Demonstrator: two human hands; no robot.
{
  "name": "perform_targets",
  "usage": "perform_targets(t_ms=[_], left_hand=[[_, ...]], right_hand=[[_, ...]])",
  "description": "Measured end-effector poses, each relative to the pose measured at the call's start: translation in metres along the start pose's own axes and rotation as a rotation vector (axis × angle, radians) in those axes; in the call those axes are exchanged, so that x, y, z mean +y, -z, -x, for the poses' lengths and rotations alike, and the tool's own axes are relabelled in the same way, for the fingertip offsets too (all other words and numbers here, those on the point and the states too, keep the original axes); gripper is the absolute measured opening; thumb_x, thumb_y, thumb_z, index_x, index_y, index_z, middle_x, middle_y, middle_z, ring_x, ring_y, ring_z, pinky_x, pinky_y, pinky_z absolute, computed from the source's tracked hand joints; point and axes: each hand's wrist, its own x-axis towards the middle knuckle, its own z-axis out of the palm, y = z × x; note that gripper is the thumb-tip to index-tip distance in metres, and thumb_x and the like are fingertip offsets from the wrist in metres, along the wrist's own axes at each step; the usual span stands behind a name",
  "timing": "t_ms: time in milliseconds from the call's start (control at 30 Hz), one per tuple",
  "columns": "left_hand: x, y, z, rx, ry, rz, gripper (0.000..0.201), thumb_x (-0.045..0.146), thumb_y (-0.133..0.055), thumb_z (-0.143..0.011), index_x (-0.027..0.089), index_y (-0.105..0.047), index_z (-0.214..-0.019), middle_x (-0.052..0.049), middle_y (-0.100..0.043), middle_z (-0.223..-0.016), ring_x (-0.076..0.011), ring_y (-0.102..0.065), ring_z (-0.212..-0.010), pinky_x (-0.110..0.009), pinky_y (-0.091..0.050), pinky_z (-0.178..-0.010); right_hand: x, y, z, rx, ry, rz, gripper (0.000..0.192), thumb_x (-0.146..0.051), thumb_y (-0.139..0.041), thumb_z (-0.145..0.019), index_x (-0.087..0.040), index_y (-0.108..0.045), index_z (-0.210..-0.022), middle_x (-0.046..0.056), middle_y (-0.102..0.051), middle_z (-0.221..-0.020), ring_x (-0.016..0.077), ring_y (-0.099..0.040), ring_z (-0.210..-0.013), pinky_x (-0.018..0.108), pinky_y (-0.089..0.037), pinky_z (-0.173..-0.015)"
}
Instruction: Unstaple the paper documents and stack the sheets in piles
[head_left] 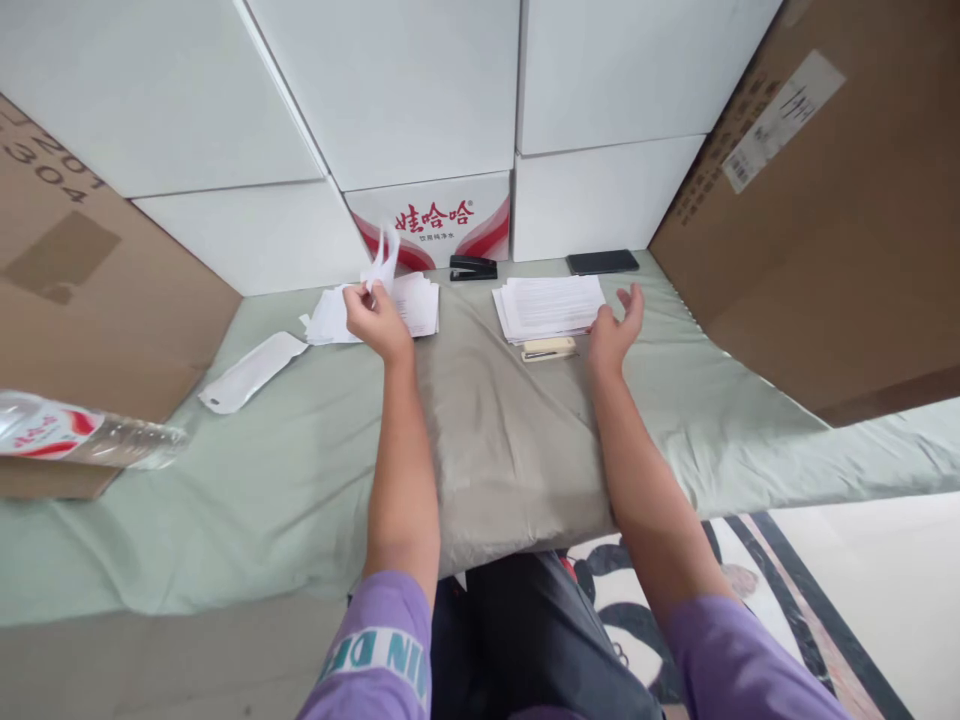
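Pinched in my left hand (379,320) are white paper slips (384,262), raised and curling upward. Beneath that hand lies a loose pile of papers (416,303). My right hand (616,328) rests at the right edge of a second stack of printed papers (551,305); its upper fingers are spread, while the thumb side meets the paper's corner. Whether it grips a sheet is hard to make out. Just below this stack sits a cream stapler (548,349). A black stapler (473,268) stands between the two piles, toward the back.
Behind the black phone (602,262) rise white boxes (611,195). Brown cartons flank both sides, one at the right (832,230) and one at the left (90,270). On the green cloth (300,480) lies a white pouch (255,373), with a water bottle (142,443) farther left.
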Motion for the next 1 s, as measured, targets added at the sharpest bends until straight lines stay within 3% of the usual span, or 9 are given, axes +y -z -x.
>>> perform_targets(t_ms=[67, 133, 300, 433, 567, 667, 767, 900, 1000], left_hand=[[0.015, -0.003, 0.004, 0.079, -0.087, 0.004, 0.023, 0.035, -0.041, -0.103, 0.018, -0.055, -0.097, -0.007, -0.069, -0.098, -0.0177, -0.069, -0.099, -0.030, -0.053, -0.090], [0.031, -0.003, 0.014, 0.015, -0.237, 0.041, 0.026, 0.037, -0.042, -0.104, 0.018, -0.059, -0.100, -0.008, -0.072, -0.102, -0.0183, -0.070, -0.103, -0.030, -0.053, -0.093], [0.050, 0.017, 0.085, -0.428, -0.697, 0.052, 0.031, 0.028, -0.040, -0.104, 0.016, -0.066, -0.115, -0.014, -0.074, -0.120, -0.0202, -0.070, -0.114, -0.030, -0.055, -0.097], [0.034, 0.043, 0.139, -0.639, -0.954, 0.031, 0.027, 0.016, -0.044, -0.100, 0.017, -0.071, -0.102, -0.014, -0.073, -0.124, -0.0228, -0.067, -0.122, -0.032, -0.056, -0.097], [0.021, 0.054, 0.132, -0.683, -0.869, 0.038, 0.024, 0.024, -0.048, -0.100, 0.020, -0.071, -0.103, -0.010, -0.077, -0.113, -0.0197, -0.073, -0.105, -0.030, -0.058, -0.087], [0.008, 0.056, 0.103, -0.557, -0.669, 0.023, 0.021, 0.029, -0.052, -0.098, 0.020, -0.071, -0.102, -0.010, -0.077, -0.106, -0.0207, -0.071, -0.101, -0.032, -0.056, -0.088], [-0.016, 0.059, 0.074, -0.434, -0.420, -0.083, 0.023, 0.028, -0.053, -0.096, 0.020, -0.071, -0.108, -0.013, -0.072, -0.115, -0.0252, -0.065, -0.115, -0.040, -0.052, -0.100], [-0.052, 0.052, 0.047, -0.573, -0.285, -0.393, 0.043, 0.034, -0.066, -0.087, 0.026, -0.067, -0.129, -0.015, -0.045, -0.157, -0.0344, -0.038, -0.147, -0.054, -0.032, -0.118], [-0.062, 0.033, 0.037, -0.713, -0.250, -0.517, 0.061, 0.039, -0.059, -0.091, 0.028, -0.049, -0.150, -0.011, -0.040, -0.162, -0.0322, -0.030, -0.153, -0.059, -0.021, -0.121]], right_hand=[[-0.015, -0.006, 0.017, -0.087, 0.069, -0.027, 0.060, -0.038, -0.056, -0.085, -0.025, -0.049, -0.144, 0.013, -0.052, -0.144, 0.0198, -0.067, -0.095, 0.038, -0.059, -0.079], [-0.031, -0.014, 0.036, -0.245, 0.071, -0.102, 0.050, -0.043, -0.059, -0.086, -0.027, -0.057, -0.134, 0.010, -0.058, -0.140, 0.0205, -0.067, -0.098, 0.037, -0.059, -0.081], [-0.057, -0.032, 0.083, -0.681, -0.277, -0.430, 0.053, -0.064, -0.061, -0.082, -0.026, -0.064, -0.119, 0.009, -0.073, -0.116, 0.0248, -0.070, -0.102, 0.038, -0.060, -0.080], [-0.044, -0.043, 0.110, -0.620, -0.377, -0.374, 0.045, -0.044, -0.075, -0.073, -0.019, -0.067, -0.111, 0.009, -0.075, -0.112, 0.0257, -0.070, -0.106, 0.044, -0.053, -0.101], [-0.023, -0.043, 0.116, -0.586, -0.236, -0.183, 0.042, -0.034, -0.069, -0.075, -0.019, -0.067, -0.114, 0.009, -0.075, -0.115, 0.0259, -0.066, -0.115, 0.050, -0.045, -0.110], [-0.023, -0.037, 0.107, -0.534, -0.142, -0.074, 0.040, -0.038, -0.063, -0.081, -0.019, -0.067, -0.116, 0.011, -0.073, -0.120, 0.0274, -0.064, -0.117, 0.052, -0.044, -0.111], [-0.033, -0.031, 0.096, -0.458, -0.069, -0.009, 0.041, -0.044, -0.061, -0.084, -0.018, -0.066, -0.116, 0.013, -0.071, -0.124, 0.0288, -0.062, -0.120, 0.052, -0.041, -0.114], [-0.045, -0.027, 0.093, -0.328, -0.025, -0.031, 0.044, -0.045, -0.056, -0.088, -0.018, -0.063, -0.123, 0.013, -0.067, -0.130, 0.0272, -0.056, -0.130, 0.049, -0.035, -0.120], [-0.046, -0.027, 0.094, -0.302, -0.021, -0.040, 0.045, -0.044, -0.056, -0.089, -0.019, -0.062, -0.126, 0.012, -0.066, -0.133, 0.0260, -0.056, -0.132, 0.049, -0.034, -0.121]])
